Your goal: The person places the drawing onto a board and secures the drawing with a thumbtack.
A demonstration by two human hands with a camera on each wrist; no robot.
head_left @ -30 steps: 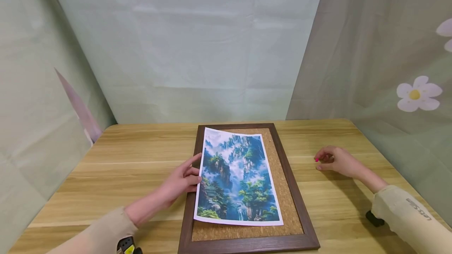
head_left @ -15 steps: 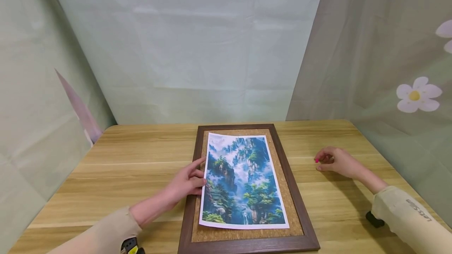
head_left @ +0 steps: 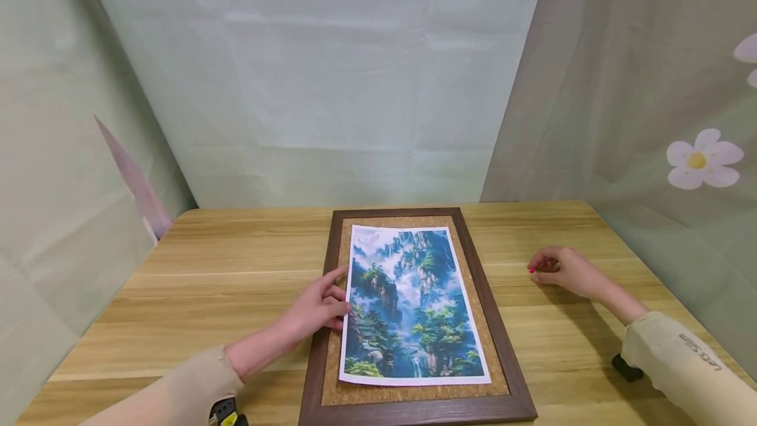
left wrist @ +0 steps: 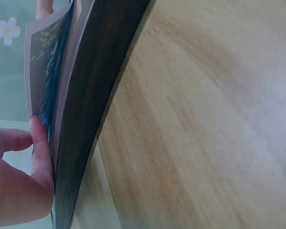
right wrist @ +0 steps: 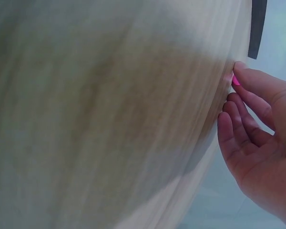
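Observation:
A landscape print (head_left: 414, 304) of misty green cliffs lies on the cork backing of a dark wooden picture frame (head_left: 414, 407), flat on the wooden table (head_left: 225, 268). My left hand (head_left: 336, 294) reaches in from the left, over the frame's left rail, fingertips touching the print's left edge. In the left wrist view a fingertip (left wrist: 38, 143) presses against the paper edge (left wrist: 43, 76) beside the frame rail (left wrist: 95, 95). My right hand (head_left: 556, 268) rests on the table to the right of the frame, fingers loosely curled, holding nothing; its palm (right wrist: 257, 143) faces the tabletop.
Pale green cloth screens stand behind and on both sides of the table; the right one bears white flowers (head_left: 700, 160). A small black object (head_left: 627, 367) lies by my right sleeve. Bare wood lies on both sides of the frame.
The print has slid to the right and turned straighter inside the frame, and my left hand followed it. The right hand has stayed where it was.

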